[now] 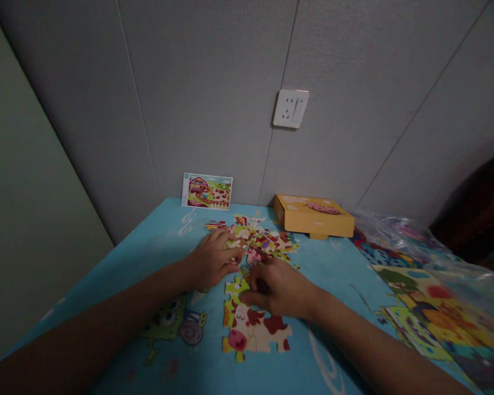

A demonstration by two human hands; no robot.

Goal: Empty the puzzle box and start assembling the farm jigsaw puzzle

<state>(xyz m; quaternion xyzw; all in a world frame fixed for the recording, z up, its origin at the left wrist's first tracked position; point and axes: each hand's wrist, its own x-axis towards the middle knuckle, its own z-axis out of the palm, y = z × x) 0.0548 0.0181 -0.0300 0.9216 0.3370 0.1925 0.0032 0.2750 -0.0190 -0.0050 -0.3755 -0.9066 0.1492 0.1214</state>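
A partly joined jigsaw puzzle (257, 334) with a cow's head and brown-spotted body lies on the blue tabletop, nearest to me. Beyond it loose puzzle pieces (278, 241) are heaped together, some overlapping. My left hand (216, 258) rests at the left of this heap, fingers stretched out over several pieces. Curled fingers and a bent thumb mark my right hand (280, 285), which hovers over or touches the upper edge of the joined part. Whatever lies within its fingertips is hidden.
Against the wall leans a farm picture card (208, 192). To its right lies a yellow box (315, 215). Picture sheets (432, 307) and clear plastic wrapping (407, 236) cover the right side. A wall socket (291, 108) is above the blue tabletop (144, 247).
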